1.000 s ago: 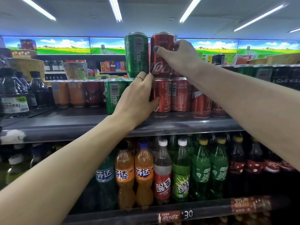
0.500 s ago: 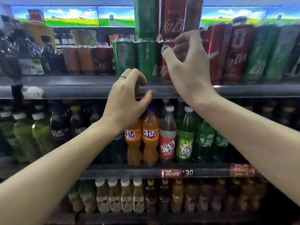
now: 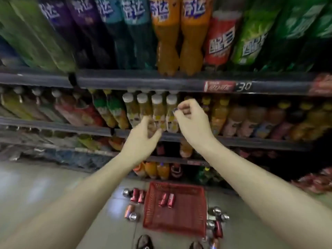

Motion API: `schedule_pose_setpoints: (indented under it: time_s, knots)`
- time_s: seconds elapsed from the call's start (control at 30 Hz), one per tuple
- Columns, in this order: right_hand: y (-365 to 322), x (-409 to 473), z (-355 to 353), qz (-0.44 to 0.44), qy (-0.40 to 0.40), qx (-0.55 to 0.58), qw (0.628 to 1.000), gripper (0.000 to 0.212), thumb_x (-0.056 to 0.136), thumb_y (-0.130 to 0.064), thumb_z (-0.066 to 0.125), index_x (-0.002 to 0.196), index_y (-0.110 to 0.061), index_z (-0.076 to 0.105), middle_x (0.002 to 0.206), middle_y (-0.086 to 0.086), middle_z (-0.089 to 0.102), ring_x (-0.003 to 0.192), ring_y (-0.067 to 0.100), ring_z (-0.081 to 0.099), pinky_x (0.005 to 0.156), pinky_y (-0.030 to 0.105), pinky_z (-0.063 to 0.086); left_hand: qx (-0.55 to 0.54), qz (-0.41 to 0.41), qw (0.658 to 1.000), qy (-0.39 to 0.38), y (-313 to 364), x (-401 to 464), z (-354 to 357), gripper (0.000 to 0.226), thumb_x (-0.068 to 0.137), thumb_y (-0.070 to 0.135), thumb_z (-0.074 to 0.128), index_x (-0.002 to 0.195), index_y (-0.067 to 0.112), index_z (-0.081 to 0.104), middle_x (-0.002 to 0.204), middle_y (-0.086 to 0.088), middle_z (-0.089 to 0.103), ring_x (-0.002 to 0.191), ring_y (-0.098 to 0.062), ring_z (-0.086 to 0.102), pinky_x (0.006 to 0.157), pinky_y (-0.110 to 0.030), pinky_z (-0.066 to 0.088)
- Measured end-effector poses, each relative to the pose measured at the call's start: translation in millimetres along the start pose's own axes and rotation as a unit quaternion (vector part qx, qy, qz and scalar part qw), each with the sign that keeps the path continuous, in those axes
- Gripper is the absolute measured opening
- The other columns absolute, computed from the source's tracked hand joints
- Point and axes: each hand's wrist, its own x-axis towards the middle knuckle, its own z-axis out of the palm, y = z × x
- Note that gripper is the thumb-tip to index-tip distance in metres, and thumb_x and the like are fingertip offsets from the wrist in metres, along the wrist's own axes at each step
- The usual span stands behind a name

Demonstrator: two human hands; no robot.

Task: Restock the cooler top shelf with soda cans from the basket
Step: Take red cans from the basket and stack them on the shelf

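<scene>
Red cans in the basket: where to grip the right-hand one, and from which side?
Grip the right-hand can across its round body, coming from above. It lies on its side beside the other can on the basket floor, so its right flank is free. Both hands are empty.

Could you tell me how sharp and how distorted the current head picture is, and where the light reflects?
Head view: motion blur softens the whole frame, most of all the left hand, whose fingers smear; the right hand is a little crisper. The wide lens fans the bottles outward at the top and bends the shelf edges. Soft glare lies on the floor at left. The red basket and cans stay readable.
</scene>
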Motion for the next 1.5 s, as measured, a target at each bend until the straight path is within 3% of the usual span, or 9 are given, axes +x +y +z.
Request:
schedule_pose_setpoints:
  time_s: [0.2, 0.33, 0.53, 0.63, 0.9, 1.03, 1.23, 1.37, 1.5]
  knots:
    - [123, -29, 70, 0.184, -0.027, -0.006, 0.982, 0.006, 0.1, -0.027, 0.062, 0.096, -0.025, 0.058, 0.095, -0.002, 0.066, 0.091, 0.019, 0.068, 0.073, 0.031, 0.051, -0.017, -0.135, 0.986, -0.096, -103, -21, 67, 0.027, 0.104, 0.038, 0.058, 0.121, 0.017, 0.053, 0.094, 0.011, 0.062, 0.096, -0.016, 0.064, 0.082, -0.03, 0.048]
    - [217, -63, 113, 0.3, -0.013, -0.023, 0.954, 0.013, 0.094, -0.03, 0.065, 0.086, -0.032, 0.055, 0.094, 0.0, 0.07, 0.094, 0.028, 0.071, 0.086, 0.046, 0.056, -0.031, -0.202, 0.966, -0.159, -179, -37, 100, 0.023, 0.105, 0.036, 0.056, 0.12, 0.019, 0.053, 0.109, 0.004, 0.065, 0.102, -0.017, 0.059, 0.083, -0.028, 0.039]
    - [334, -99, 178, 0.413, -0.003, -0.037, 0.91, 0.013, 0.092, -0.031, 0.068, 0.085, -0.023, 0.061, 0.085, -0.001, 0.068, 0.092, 0.029, 0.068, 0.083, 0.036, 0.053, -0.064, -0.27, 0.937, -0.211, -286, -50, 168, 0.015, 0.101, 0.04, 0.061, 0.1, 0.027, 0.054, 0.103, 0.001, 0.072, 0.095, -0.022, 0.069, 0.09, -0.041, 0.055]
    - [406, -113, 215, 0.453, -0.015, -0.033, 0.891, 0.015, 0.092, -0.03, 0.072, 0.087, -0.019, 0.061, 0.09, 0.005, 0.069, 0.096, 0.031, 0.068, 0.085, 0.037, 0.052, -0.082, -0.3, 0.92, -0.239, -343, -53, 225, 0.024, 0.098, 0.035, 0.062, 0.118, 0.023, 0.055, 0.106, -0.003, 0.072, 0.089, -0.025, 0.069, 0.083, -0.038, 0.055]
    - [659, -95, 321, 0.496, -0.009, -0.009, 0.868, 0.051, 0.088, -0.03, 0.078, 0.127, -0.002, 0.06, 0.117, 0.015, 0.07, 0.108, 0.033, 0.068, 0.084, 0.036, 0.049, -0.103, -0.293, 0.916, -0.255, -538, -19, 445, 0.058, 0.063, 0.056, 0.069, 0.113, 0.03, 0.058, 0.116, 0.001, 0.071, 0.114, -0.025, 0.068, 0.105, -0.047, 0.052]
    - [779, -73, 373, 0.506, -0.022, -0.021, 0.862, 0.068, 0.088, -0.041, 0.077, 0.141, -0.003, 0.056, 0.135, 0.016, 0.064, 0.125, 0.03, 0.061, 0.101, 0.035, 0.049, -0.065, -0.297, 0.922, -0.241, -622, 4, 547, 0.061, 0.087, 0.027, 0.076, 0.139, 0.007, 0.051, 0.135, -0.015, 0.062, 0.128, -0.033, 0.059, 0.106, -0.039, 0.046]
    - [894, -45, 431, 0.485, 0.039, 0.019, 0.873, 0.047, 0.074, -0.033, 0.088, 0.115, -0.012, 0.075, 0.113, 0.012, 0.075, 0.103, 0.026, 0.072, 0.087, 0.036, 0.057, 0.021, -0.324, 0.915, -0.241, -702, 28, 644, 0.087, 0.097, 0.026, 0.068, 0.161, 0.0, 0.015, 0.156, -0.027, 0.04, 0.145, -0.04, 0.043, 0.116, -0.038, 0.035]
    - [950, -47, 449, 0.465, 0.062, -0.019, 0.883, 0.087, 0.048, -0.052, 0.086, 0.119, -0.005, 0.069, 0.114, 0.017, 0.074, 0.102, 0.03, 0.073, 0.086, 0.039, 0.058, 0.064, -0.325, 0.908, -0.259, -729, 32, 672, 0.103, 0.09, 0.037, 0.077, 0.16, -0.001, 0.012, 0.16, -0.025, 0.036, 0.147, -0.037, 0.042, 0.117, -0.039, 0.037]
    - [942, -47, 440, 0.465, 0.027, -0.043, 0.884, 0.043, 0.076, -0.027, 0.088, 0.11, -0.004, 0.075, 0.105, 0.015, 0.076, 0.097, 0.028, 0.073, 0.08, 0.033, 0.054, 0.069, -0.309, 0.921, -0.228, -731, 35, 680, 0.093, 0.081, 0.037, 0.087, 0.149, 0.004, 0.033, 0.147, -0.017, 0.051, 0.136, -0.032, 0.054, 0.107, -0.038, 0.046]
